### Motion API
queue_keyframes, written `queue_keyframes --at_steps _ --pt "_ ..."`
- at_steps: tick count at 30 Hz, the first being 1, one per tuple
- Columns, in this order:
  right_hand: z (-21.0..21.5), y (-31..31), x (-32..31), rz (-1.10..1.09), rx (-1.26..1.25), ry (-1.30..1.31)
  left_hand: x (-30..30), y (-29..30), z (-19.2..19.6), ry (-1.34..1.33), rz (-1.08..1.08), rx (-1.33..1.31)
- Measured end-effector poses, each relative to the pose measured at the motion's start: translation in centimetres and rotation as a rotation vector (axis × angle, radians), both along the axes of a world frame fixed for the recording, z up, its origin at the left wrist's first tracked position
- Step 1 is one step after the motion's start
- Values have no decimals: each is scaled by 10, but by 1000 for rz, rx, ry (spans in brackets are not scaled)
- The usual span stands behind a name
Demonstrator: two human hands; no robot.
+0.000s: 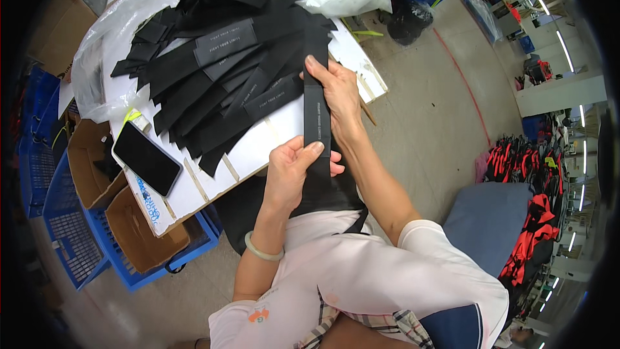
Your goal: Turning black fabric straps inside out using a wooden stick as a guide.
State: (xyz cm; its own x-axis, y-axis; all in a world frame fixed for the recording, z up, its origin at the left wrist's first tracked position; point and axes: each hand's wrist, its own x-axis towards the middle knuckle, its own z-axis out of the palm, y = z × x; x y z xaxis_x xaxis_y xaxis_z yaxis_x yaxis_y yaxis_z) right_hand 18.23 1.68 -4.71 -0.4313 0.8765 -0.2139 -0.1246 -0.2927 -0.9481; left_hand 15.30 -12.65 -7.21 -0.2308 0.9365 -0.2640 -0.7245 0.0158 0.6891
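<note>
Between my two hands a black fabric strap (316,113) with pale printing is stretched lengthwise. My left hand (290,171) pinches its near end, thumb on top, while my right hand (337,90) grips it farther up, thumb also on top. The strap's far end runs up to the heap. A large pile of similar black straps (213,90) lies on the white table (258,148) to the left of my hands, several showing printed patches. Some strap ends hang toward the table's near edge.
A smartphone (147,157) lies at the table's near-left corner. Clear plastic bags (97,58) flank the pile. Blue crates (74,232) and open cardboard boxes (145,226) stand below on the left. At right are a grey-blue covered stack (484,220) and red-and-black goods (533,239).
</note>
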Motion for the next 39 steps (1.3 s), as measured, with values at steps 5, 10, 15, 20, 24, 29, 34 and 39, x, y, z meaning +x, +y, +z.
queue_keyframes --at_steps 5,10,15,20,24,29,34,39 --pt "-6 1 -7 -7 -10 -31 2 -1 -10 -9 29 -34" --pt "-6 10 -6 158 -82 25 6 3 -14 30 89 -50" --pt "2 4 6 419 -6 -40 7 8 -24 306 311 -83" --pt "-3 7 2 363 29 -13 12 12 -28 537 366 -93" --pt "4 4 1 433 -70 16 11 19 -26 435 493 -44" --pt "11 -1 4 408 -126 148 7 25 -24 657 516 -129" --pt "14 2 -5 367 19 91 3 25 -18 623 416 -90" --pt "19 -1 -11 483 -69 60 -2 19 -16 578 320 -88"
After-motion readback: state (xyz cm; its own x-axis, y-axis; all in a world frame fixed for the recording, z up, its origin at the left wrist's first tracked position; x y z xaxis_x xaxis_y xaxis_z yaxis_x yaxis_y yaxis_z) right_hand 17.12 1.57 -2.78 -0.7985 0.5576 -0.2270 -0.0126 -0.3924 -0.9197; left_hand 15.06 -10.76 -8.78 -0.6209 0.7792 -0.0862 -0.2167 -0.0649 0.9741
